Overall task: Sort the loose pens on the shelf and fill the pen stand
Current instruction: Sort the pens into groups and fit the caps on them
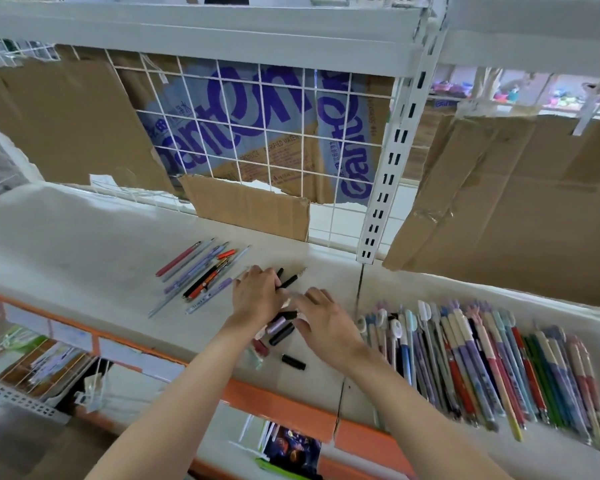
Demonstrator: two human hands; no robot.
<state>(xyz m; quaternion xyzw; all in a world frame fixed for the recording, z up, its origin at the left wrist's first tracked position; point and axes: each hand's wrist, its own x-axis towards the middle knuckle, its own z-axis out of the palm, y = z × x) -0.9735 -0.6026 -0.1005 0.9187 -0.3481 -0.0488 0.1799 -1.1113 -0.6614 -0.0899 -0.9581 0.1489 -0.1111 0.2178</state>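
White shelf (84,244) carries three pen groups. We see a small fanned group (201,275) left of centre, a large aligned row (482,368) at lower right, and a loose cluster (281,327) at centre beneath both hands. Our left hand (257,294) grips a black pen (288,281), fingers curled. Our right hand (326,320) lies flat, fingers apart. No pen stand is visible; we judge sorting partial, filling not begun.

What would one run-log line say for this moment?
left hand: gripping black pens | right hand: open over pen pile | sorted pens: lying left | pen stand: not visible
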